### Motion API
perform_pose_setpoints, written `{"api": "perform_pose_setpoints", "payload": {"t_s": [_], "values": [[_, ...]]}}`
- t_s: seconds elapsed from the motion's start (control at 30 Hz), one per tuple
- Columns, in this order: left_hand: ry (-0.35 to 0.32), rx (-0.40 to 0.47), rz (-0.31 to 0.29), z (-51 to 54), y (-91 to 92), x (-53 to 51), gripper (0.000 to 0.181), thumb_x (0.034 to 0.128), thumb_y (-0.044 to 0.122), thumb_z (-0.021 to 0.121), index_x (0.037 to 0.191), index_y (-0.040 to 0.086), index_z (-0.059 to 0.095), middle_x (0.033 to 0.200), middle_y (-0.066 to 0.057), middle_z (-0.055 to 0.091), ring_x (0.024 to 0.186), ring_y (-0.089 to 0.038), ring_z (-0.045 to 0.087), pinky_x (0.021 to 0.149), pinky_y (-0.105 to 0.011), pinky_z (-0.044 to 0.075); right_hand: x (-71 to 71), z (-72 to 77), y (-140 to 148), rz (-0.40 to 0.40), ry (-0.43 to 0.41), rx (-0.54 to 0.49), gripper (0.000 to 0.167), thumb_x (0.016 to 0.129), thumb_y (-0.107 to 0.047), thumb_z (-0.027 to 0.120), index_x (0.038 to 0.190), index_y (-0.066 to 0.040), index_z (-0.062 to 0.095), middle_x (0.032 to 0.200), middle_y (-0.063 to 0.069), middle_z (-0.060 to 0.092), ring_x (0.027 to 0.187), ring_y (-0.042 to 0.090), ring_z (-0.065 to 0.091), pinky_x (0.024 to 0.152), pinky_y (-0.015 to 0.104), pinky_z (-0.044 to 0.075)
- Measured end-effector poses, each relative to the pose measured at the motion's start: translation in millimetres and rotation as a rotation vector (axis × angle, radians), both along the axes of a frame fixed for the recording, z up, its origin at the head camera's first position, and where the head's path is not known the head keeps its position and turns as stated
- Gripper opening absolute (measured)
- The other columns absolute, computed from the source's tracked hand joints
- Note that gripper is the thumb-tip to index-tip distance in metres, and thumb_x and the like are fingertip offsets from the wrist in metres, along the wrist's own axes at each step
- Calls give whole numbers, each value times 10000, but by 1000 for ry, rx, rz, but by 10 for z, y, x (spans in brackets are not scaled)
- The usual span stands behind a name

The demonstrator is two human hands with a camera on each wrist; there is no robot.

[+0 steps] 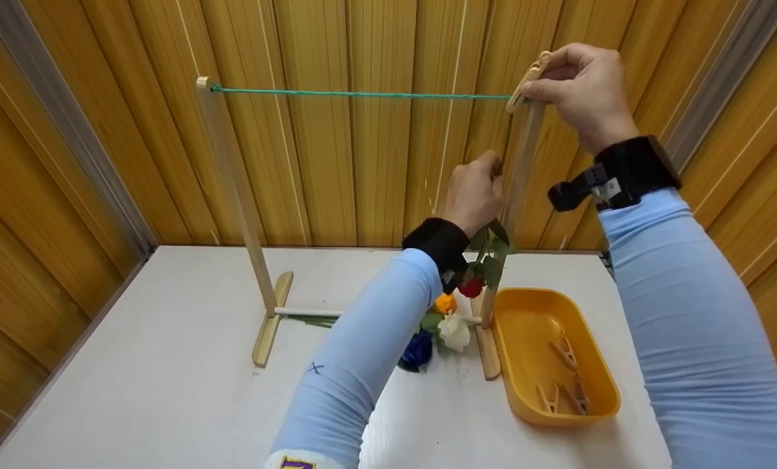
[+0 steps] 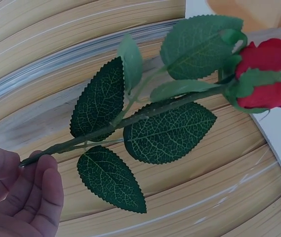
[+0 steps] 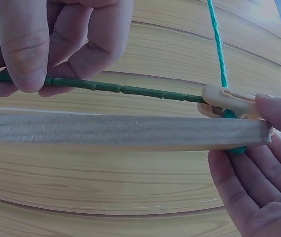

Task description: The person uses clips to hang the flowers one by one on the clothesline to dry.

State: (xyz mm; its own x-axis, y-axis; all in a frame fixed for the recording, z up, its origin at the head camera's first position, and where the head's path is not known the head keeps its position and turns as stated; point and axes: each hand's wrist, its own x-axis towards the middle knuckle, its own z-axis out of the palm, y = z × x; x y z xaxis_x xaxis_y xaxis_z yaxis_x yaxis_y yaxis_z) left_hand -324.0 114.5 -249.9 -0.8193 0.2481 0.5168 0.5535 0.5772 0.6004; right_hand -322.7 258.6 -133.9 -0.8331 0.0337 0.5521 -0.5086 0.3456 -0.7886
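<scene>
Your left hand [image 1: 471, 195] pinches the slim green stem [image 3: 145, 92] of a red artificial rose [image 1: 471, 287], bloom down towards the white tabletop [image 1: 147, 384]'s far edge — likely steadying it. Your right hand [image 1: 590, 91] grips a pale wooden clothespin [image 1: 526, 85] at the teal twisted cord [image 1: 362, 95]'s right end, seemingly for clamping.

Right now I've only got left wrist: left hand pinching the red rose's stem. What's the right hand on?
Observer: The right hand is pinching a tan clothespin at the teal cord.
Operator: My view loses the stem in the fingers. Where's its end?
Observer: Past the left hand, the stem reaches that clothespin; can't tell whether it's clamped.
Operator: Other clothespins?
Observer: Yes, several clothespins lie in the yellow bin.
</scene>
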Motion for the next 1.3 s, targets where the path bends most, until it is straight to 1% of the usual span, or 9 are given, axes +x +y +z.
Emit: {"api": "perform_pose_setpoints", "payload": {"t_s": [0.23,0.37,0.47,0.6,0.7,0.93,1.1,1.2,1.3], "values": [[-5,0,3,15,8,0,175,1047,60,555,1160,9,677,1090,-118,757,933,-203,722,774,-225,559,1,-3,22,6,-30,23,146,917,0,730,1054,-46,709,859,-59,698,780,68,649,687,159,515],[-9,12,-9,6,4,-2,178,1048,60,548,1155,9,680,1080,-119,755,896,-195,710,741,-217,547,-7,-13,21,15,-37,18,137,921,-35,720,1052,-66,698,872,-50,690,775,77,637,677,161,514],[-12,16,-18,-9,-1,0,168,1043,56,549,1131,8,684,1049,-119,753,861,-191,695,710,-216,527,-11,-20,21,28,-45,13,136,921,-45,712,1049,-82,681,884,-43,677,772,81,621,673,163,508],[-3,-12,2,-26,-7,12,129,1027,61,570,1073,16,681,974,-108,742,842,-194,677,698,-243,497,-7,-39,13,33,-44,24,153,927,-43,695,1069,-95,670,900,-49,664,780,74,606,658,164,491],[-13,-36,14,-33,-21,26,121,1022,77,587,1086,19,671,958,-102,727,834,-188,659,697,-253,490,-5,-50,-4,39,-37,34,171,930,-33,683,1089,-96,673,912,-59,662,795,69,608,655,164,487],[-86,-36,-5,-34,-102,76,211,1038,110,585,1217,10,634,1033,-105,707,824,-146,614,701,-218,505,5,-64,-10,63,-20,78,200,938,-37,690,1130,-87,670,950,-67,667,824,68,618,693,156,495],[-124,-50,3,23,-198,103,259,1043,142,583,1268,17,618,1056,-90,694,834,-146,616,698,-221,512,22,-130,28,13,19,147,244,971,-120,691,1204,-55,656,986,-72,659,853,52,630,740,140,504],[-140,-83,20,69,-267,125,299,1051,182,585,1311,36,606,1143,-90,690,884,-151,616,755,-226,529,71,-201,45,-77,54,213,304,996,-220,677,1243,-46,654,1011,-97,651,884,23,610,796,161,481],[-131,-120,34,104,-334,172,333,1058,212,580,1349,50,600,1248,-94,674,983,-170,632,841,-249,545,162,-306,65,-169,92,244,359,1010,-279,652,1281,-44,645,1090,-51,665,949,29,586,850,203,451]]}}
